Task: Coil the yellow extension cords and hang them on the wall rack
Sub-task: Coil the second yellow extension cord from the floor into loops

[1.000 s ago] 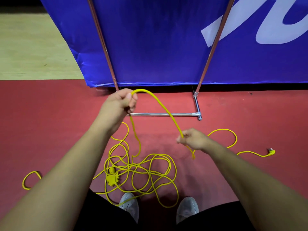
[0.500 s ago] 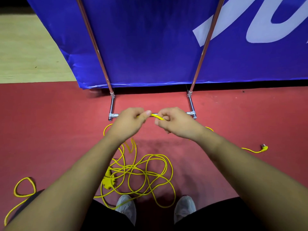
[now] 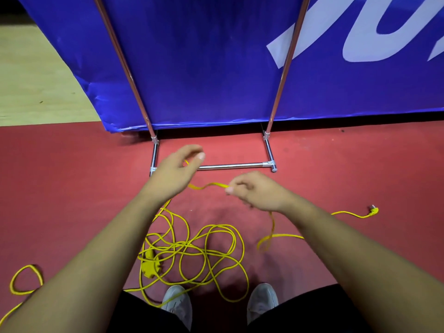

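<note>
Yellow extension cord (image 3: 179, 246) lies mostly as a loose tangle on the red floor (image 3: 72, 188) just in front of your shoes (image 3: 177, 301). Its socket block (image 3: 150, 263) sits at the tangle's left edge and its plug (image 3: 373, 210) lies well off to the right. 1 more yellow loop (image 3: 24, 280) lies far to the left, and you cannot tell whether it belongs to the same cord. Your right hand (image 3: 254, 191) pinches the cord between thumb and fingertips. A short slack span runs from there to your left hand (image 3: 175, 169), whose fingers curl loosely round a bit of yellow showing in its hollow. Expect the cord to be thin, light and limp, with no stiffness to hold a loop's shape, so each turn probably needs pinning in the gathering hand. The jacket looks smooth, so it will likely slide through a light grip, which suits feeding it with your right hand. Take hold on bare cord, not at the plug. The block is likely the heaviest part and may swing once lifted. Many strands cross in the tangle, so a hard pull could tighten it into a knot. The metal frame (image 3: 230, 166) stands just beyond your hands against the blue banner (image 3: 216, 56), and its hanging part is out of view.
</note>
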A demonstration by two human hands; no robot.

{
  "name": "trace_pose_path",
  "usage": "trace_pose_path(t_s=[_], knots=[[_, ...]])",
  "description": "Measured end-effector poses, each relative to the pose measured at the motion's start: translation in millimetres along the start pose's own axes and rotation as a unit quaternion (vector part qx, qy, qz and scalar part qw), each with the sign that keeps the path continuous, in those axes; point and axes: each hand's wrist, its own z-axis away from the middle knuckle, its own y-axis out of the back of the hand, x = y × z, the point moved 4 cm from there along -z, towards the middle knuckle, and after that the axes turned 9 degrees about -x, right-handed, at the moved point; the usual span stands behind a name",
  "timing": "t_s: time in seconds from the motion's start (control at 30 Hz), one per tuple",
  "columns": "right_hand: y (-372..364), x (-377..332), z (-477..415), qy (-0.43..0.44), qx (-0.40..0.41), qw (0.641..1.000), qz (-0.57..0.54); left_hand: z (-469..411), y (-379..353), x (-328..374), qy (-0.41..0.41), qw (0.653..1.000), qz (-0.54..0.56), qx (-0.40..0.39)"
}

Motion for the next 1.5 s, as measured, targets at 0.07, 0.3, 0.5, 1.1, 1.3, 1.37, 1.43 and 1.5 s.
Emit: trace_pose_path(t_s=[0.07,0.3,0.5,1.1,1.3,1.37,1.43,1.5], knots=[[-8.7,-22.3,-3.1,0.049,0.013,0.998,-0.036,2.8,-20.5,2.3,-0.002,0.994,0.026,-0.103],[-1.7,39.3,-1.5,-0.053,-0.113,0.992,0.027,6.6,6.1,8.7,-0.022,0.995,0.082,0.046],[23.3,114.3,11.5,-0.215,-0.02,0.975,0.054,9.8,40.9,-22.3,0.064,0.981,-0.042,0.178],[4.6,60.9,-0.9,-0.1,-0.059,0.99,0.075,13.6,39.2,-7.1,-0.047,0.982,0.155,0.096],[14.8,65.5,-5.2,-0.099,0.049,0.993,-0.043,6.6,29.8,-22.7,0.035,0.991,-0.055,0.12],[17.1,34.6,-5.3,-0.039,0.061,0.991,-0.114,6.3,19.6,-8.7,-0.019,0.993,-0.068,0.091],[17.9,2.7,-3.6,0.015,0.033,0.99,-0.135,7.7,2.2,1.8,-0.034,0.999,-0.022,0.021],[22.7,-16.6,-0.1,0.051,0.007,0.984,-0.168,9.4,-16.5,5.1,-0.037,0.995,0.048,-0.082]])
